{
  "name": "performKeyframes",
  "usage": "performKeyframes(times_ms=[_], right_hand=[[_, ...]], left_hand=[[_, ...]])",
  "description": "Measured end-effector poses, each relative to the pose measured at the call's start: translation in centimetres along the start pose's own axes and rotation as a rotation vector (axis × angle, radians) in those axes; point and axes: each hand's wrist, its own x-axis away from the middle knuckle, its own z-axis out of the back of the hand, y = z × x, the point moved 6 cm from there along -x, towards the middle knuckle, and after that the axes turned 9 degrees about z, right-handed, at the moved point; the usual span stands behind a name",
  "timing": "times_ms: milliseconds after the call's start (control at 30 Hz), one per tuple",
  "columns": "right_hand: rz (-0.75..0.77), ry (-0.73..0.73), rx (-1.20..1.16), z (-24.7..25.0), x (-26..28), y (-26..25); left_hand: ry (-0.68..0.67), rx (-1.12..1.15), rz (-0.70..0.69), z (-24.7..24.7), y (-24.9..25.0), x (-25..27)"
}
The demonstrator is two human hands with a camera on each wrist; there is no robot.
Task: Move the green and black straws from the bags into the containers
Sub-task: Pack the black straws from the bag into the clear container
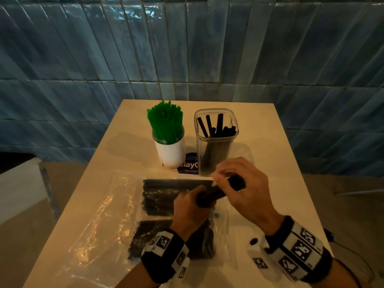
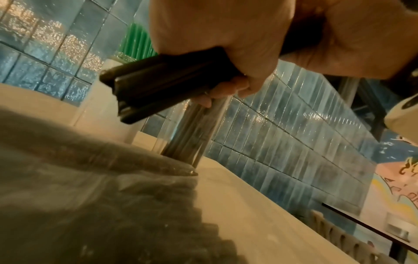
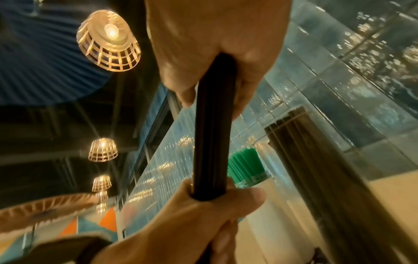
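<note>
Both hands grip one bundle of black straws [image 1: 218,191] above the bags, tilted up to the right. My left hand [image 1: 191,206] wraps its lower end; my right hand [image 1: 239,183] wraps its upper end near the clear container [image 1: 216,142]. That square container holds several black straws. The white jar [image 1: 171,150] to its left is packed with green straws [image 1: 166,121]. A clear bag of black straws [image 1: 158,196] lies under my hands, another dark bag [image 1: 149,240] nearer me. The bundle [image 2: 162,84] shows below my left hand [image 2: 226,35], and the bundle [image 3: 212,139] runs between both fists.
The pale table [image 1: 270,142] stands against a blue tiled wall [image 1: 187,48]. An empty clear bag [image 1: 99,215] spreads over the left side. A dark blue card [image 1: 190,164] lies between the jar and the container. Caged lamps [image 3: 108,41] hang overhead.
</note>
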Motion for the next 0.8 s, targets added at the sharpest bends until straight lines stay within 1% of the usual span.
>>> performKeyframes(times_ms=[33, 67, 100, 133, 233, 300, 400, 433, 467, 533, 567, 633, 700, 767, 800], right_hand=[[-0.073, 0.120, -0.099, 0.4, 0.1, 0.3], [-0.168, 0.208, -0.219, 0.6, 0.3, 0.9], [-0.246, 0.249, -0.338, 0.4, 0.5, 1.3], [-0.286, 0.263, -0.430, 0.1, 0.6, 1.4], [-0.257, 0.301, -0.531, -0.5, 0.6, 1.2], [-0.222, 0.340, -0.523, 0.1, 0.2, 1.1], [-0.202, 0.420, -0.480, 2.2, -1.0, 1.2], [-0.200, 0.458, -0.457, 3.4, -1.3, 1.4], [-0.189, 0.497, -0.429, 4.6, -1.8, 1.5], [-0.137, 0.563, -0.369, 7.3, -2.8, 1.3], [-0.104, 0.600, -0.352, 8.6, -3.1, 1.2], [-0.040, 0.687, -0.331, 11.0, -3.9, 0.9], [0.009, 0.785, -0.346, 13.3, -4.8, 1.3], [0.015, 0.864, -0.408, 15.4, -5.7, 3.3], [0.013, 0.858, -0.456, 16.2, -6.3, 4.6]], left_hand=[[-0.017, 0.034, 0.021, -0.1, 0.1, 0.0], [-0.032, 0.064, 0.035, -0.1, 0.2, -0.1], [-0.046, 0.090, 0.029, -0.1, 0.5, -0.1], [-0.063, 0.110, 0.008, -0.1, 0.9, -0.1], [-0.141, 0.197, -0.079, -0.6, 2.7, 0.3], [-0.166, 0.271, -0.128, -0.7, 3.4, 0.5], [-0.215, 0.462, -0.168, 0.3, 4.1, 0.6], [-0.203, 0.513, -0.186, 1.0, 4.2, 0.4], [-0.151, 0.558, -0.210, 1.9, 4.2, 0.1], [0.011, 0.624, -0.246, 3.9, 3.9, -1.3], [0.085, 0.639, -0.220, 4.7, 3.8, -2.2], [0.196, 0.593, -0.152, 6.0, 3.8, -4.2], [0.217, 0.501, -0.130, 6.7, 4.1, -6.3], [0.163, 0.398, -0.139, 6.5, 4.2, -8.3], [0.125, 0.358, -0.147, 6.3, 4.2, -9.0]])
